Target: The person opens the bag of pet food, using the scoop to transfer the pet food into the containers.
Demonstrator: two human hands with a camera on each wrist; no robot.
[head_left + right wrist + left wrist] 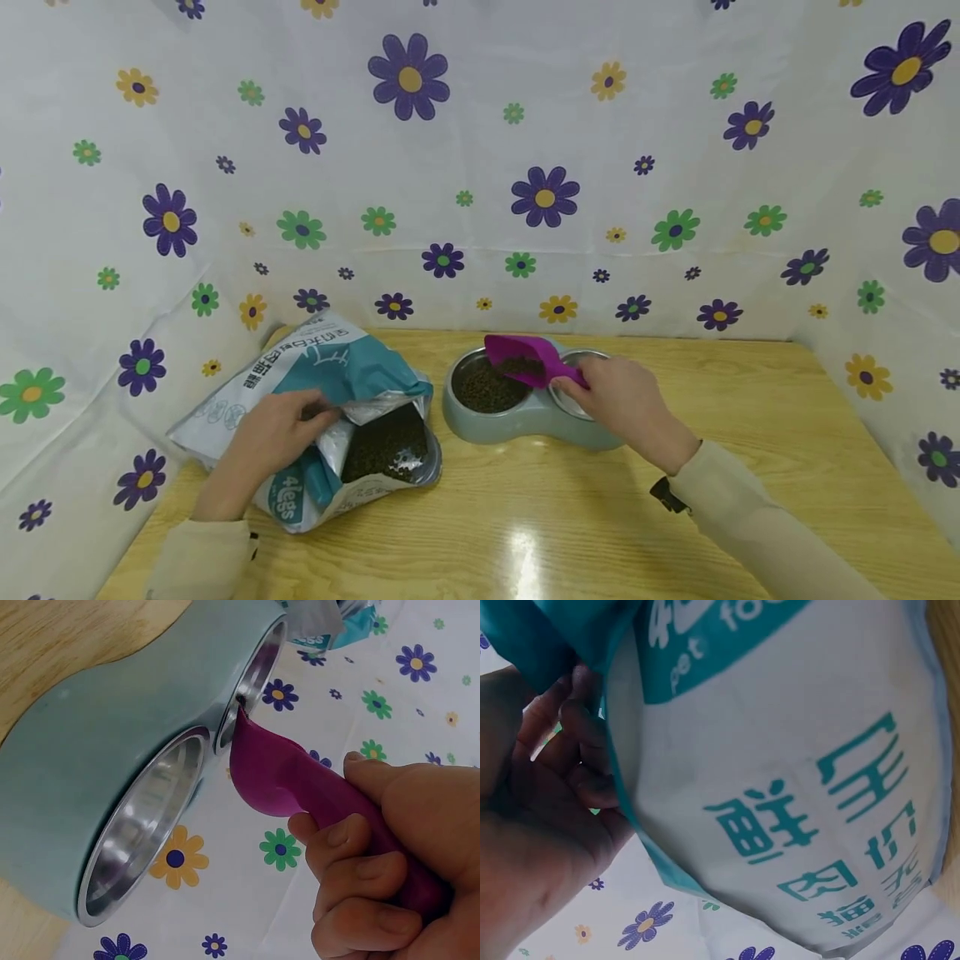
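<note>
My right hand grips the handle of a magenta scoop, fingers wrapped round it in the right wrist view. Some brown kibble lies in the scoop, which is tilted over the left bowl of a pale green double feeder. Kibble covers the bottom of that bowl. With curled fingers my left hand holds the rim of a white and teal pet food bag. The bag lies tipped, its mouth open towards me, dark kibble inside. Folds of the bag hide some left fingertips.
The feeder's right metal bowl shows no kibble in the right wrist view; my right hand partly covers it in the head view. All this stands on a wooden table. A flower-printed cloth hangs behind and at both sides.
</note>
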